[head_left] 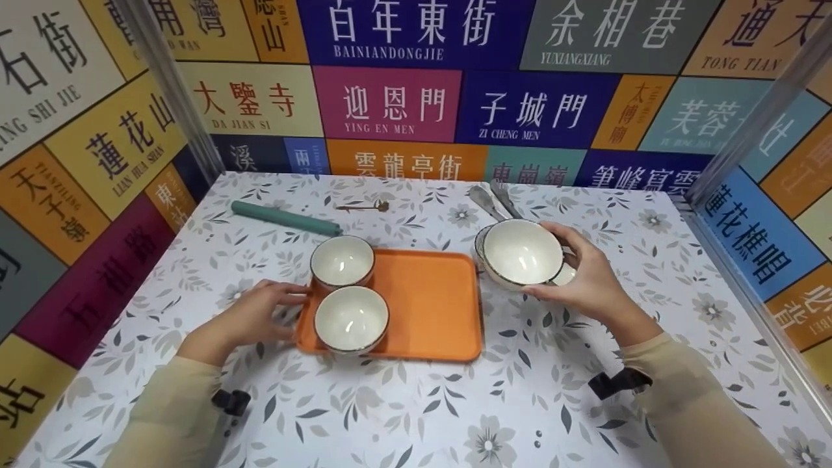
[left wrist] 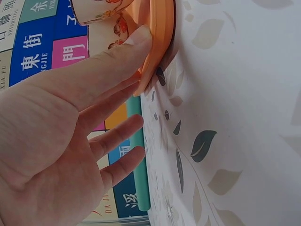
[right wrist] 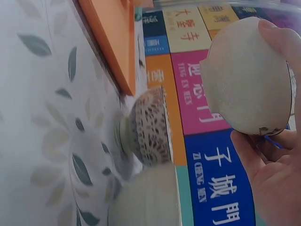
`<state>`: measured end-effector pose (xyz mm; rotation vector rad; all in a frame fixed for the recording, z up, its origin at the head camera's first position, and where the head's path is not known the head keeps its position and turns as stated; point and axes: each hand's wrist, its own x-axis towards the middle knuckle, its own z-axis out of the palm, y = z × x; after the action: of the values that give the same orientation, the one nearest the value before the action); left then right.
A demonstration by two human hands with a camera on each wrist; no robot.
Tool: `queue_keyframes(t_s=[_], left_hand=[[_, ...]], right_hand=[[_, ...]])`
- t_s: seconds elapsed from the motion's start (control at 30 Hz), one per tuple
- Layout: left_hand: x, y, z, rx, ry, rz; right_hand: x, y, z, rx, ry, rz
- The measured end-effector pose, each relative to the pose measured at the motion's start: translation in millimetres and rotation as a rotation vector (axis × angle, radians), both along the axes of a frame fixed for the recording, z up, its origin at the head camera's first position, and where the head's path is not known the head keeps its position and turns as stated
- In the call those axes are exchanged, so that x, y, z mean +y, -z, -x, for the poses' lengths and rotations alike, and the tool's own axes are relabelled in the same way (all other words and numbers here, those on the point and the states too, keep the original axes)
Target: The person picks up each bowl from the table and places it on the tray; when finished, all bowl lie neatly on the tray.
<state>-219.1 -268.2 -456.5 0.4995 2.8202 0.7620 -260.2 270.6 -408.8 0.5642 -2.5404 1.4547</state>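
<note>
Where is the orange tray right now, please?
In the head view, the orange tray lies near the middle, with the left hand at its left edge and two bowls on its left half.

Bright head view (wrist views dimmer)

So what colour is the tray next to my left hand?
The tray is plain orange, seen best in the head view.

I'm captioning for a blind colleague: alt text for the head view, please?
A person's right hand holds a cream bowl right of an orange tray carrying two more bowls; the left hand touches the tray's left edge. A green rod lies beyond, on the floral table.
</note>
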Motion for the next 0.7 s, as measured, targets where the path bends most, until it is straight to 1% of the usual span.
queue_keyframes(t_s=[0.1, 0.23, 0.33, 0.43, 0.6, 0.7], left_hand=[[0.6, -1.3, -1.0, -0.002, -0.001, 0.006], [2.2, -2.0, -1.3, -0.007, -0.001, 0.009], [2.0, -1.7, -1.8, -0.002, 0.003, 0.006], [1.8, -1.0, -2.4, -0.004, 0.002, 0.001], [2.7, -2.2, -2.5, -0.017, -0.013, 0.008], [4.3, -3.5, -2.5, -0.019, -0.004, 0.013]], right_hand=[[-14.0, 4.9, -2.1, -0.006, -0.035, -0.011], [-33.0, 12.0, -3.0, -0.016, -0.093, 0.015], [-47.1, 18.0, -1.0, -0.023, -0.133, 0.037], [-60.1, 22.3, 1.0, -0.026, -0.145, 0.01], [-82.0, 29.9, 5.7, -0.056, -0.173, -0.025], [-93.6, 38.2, 10.4, -0.065, -0.188, -0.041]])
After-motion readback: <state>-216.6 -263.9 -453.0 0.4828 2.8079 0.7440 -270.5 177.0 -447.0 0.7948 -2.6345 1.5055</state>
